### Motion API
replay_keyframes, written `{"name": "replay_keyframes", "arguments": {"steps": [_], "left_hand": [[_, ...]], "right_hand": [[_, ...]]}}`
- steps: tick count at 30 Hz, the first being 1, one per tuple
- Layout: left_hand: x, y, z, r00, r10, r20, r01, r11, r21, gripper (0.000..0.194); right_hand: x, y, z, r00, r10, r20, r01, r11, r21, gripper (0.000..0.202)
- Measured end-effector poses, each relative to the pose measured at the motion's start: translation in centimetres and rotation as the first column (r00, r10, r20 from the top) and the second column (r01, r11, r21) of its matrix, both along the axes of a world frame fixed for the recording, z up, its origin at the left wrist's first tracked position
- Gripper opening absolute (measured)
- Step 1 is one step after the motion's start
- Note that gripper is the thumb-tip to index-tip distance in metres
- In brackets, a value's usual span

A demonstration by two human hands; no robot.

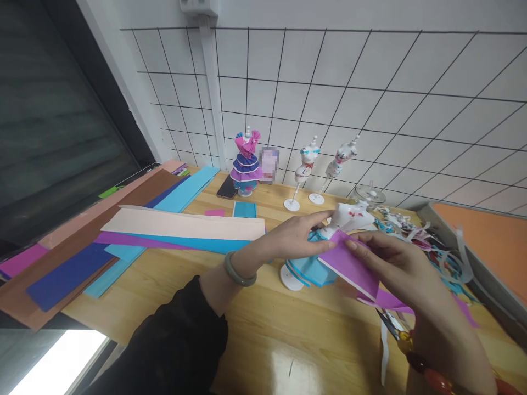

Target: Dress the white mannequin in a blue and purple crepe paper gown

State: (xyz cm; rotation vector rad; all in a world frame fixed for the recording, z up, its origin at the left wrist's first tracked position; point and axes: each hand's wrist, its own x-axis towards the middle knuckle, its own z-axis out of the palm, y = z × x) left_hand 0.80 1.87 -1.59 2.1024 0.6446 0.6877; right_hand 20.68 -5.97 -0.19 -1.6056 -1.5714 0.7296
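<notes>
My left hand [288, 238] grips a small white mannequin doll [348, 216] that wears a blue paper skirt [309, 267] and lies tilted over the wooden table [255, 323], its round white base [290, 278] near my wrist. My right hand [395, 263] pinches a strip of purple crepe paper [354, 269] and presses it against the doll's waist. The purple strip trails to the right under my right hand. A green bangle sits on my left wrist.
Long sheets of crepe paper [123, 236] in pink, brown, blue and purple lie at the left. A dressed doll [246, 162], two bare mannequins [304, 170] and a phone [227, 187] stand near the tiled wall. Paper scraps [415, 233] and scissors [395, 326] lie at the right beside an orange tray [486, 241].
</notes>
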Motion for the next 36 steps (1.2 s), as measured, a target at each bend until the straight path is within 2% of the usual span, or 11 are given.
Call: {"name": "replay_keyframes", "arguments": {"steps": [8, 18, 27, 36], "left_hand": [[0.0, -0.1, 0.2, 1.0, 0.016, -0.023, -0.017, 0.998, -0.057, 0.076], [0.0, 0.0, 0.0, 1.0, 0.0, -0.009, -0.001, 0.998, -0.055, 0.079], [0.1, -0.1, 0.1, 1.0, 0.003, -0.015, -0.004, 0.998, -0.056, 0.08], [0.1, -0.3, 0.3, 1.0, 0.004, -0.015, -0.005, 0.998, -0.059, 0.077]], "right_hand": [[-0.8, -0.2, 0.8, 1.0, -0.029, 0.004, 0.028, 0.997, 0.074, 0.034], [-0.6, 0.4, 0.2, 0.988, -0.138, -0.075, 0.14, 0.99, 0.022, 0.038], [-1.2, 0.3, 0.8, 0.984, -0.15, -0.094, 0.149, 0.989, -0.016, 0.035], [-1.0, 0.4, 0.6, 0.991, -0.128, -0.033, 0.129, 0.991, 0.031, 0.034]]}}
